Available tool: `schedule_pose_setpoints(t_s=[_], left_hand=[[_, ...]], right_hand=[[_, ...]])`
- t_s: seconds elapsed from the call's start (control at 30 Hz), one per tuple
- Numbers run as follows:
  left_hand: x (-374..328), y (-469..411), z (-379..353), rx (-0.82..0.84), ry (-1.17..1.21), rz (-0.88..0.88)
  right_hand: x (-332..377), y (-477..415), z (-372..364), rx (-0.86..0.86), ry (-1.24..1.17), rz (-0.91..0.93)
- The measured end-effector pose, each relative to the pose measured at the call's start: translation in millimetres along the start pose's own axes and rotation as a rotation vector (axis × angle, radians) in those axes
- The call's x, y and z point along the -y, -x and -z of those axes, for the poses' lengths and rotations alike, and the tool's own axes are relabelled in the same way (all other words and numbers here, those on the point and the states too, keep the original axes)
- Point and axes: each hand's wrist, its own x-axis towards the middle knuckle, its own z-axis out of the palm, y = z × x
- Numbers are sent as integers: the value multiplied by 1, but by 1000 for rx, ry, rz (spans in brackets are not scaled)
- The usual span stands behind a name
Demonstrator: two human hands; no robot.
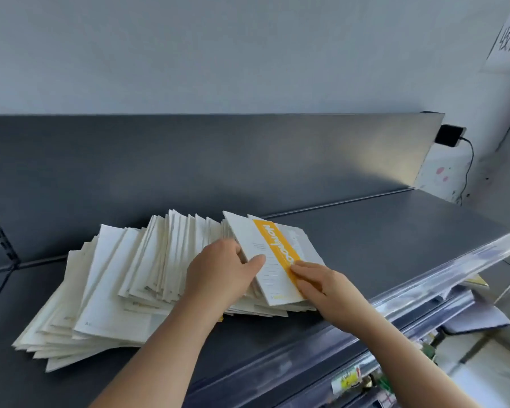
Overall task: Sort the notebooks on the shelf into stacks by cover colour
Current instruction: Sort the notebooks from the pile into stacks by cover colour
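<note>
A long slumped row of white-backed notebooks point(109, 284) lies across the dark shelf point(380, 240). At its right end a notebook with a yellow band point(273, 245) stands tilted up. My left hand point(218, 275) grips its left edge, thumb lying on the cover. My right hand point(321, 285) pinches its lower right edge at the yellow band. Behind it a notebook with a grey band point(302, 240) shows partly.
The shelf has a clear plastic price rail point(424, 287) along its front edge and bare dark surface to the right of the notebooks. A black charger point(449, 135) with a cable hangs on the wall at the right. Lower shelves with goods sit below.
</note>
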Motion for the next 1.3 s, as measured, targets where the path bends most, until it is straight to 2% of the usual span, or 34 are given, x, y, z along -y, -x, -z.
schedule_pose_setpoints(t_s=[0.1,0.23,0.37,0.53,0.7,1.0,1.3], left_hand=[[-5,-3,-5,-47,-4,82],[-5,-5,-4,-162,95,163],[-5,-2,-4,-224,142,195],[3,-3,-6,-158,159,201],[7,-3,-4,-168,201,193],[7,-4,2,-85,240,243],[7,-2,3,-129,267,267]], right_hand=[[-12,-1,4,7,-97,20],[-22,-4,8,-118,-68,-3],[-23,-8,4,-58,-29,39],[-16,-10,4,13,-116,53],[-33,-13,0,-141,-37,-31],[-23,-8,0,-55,-56,81],[-21,-10,-3,-38,-30,80]])
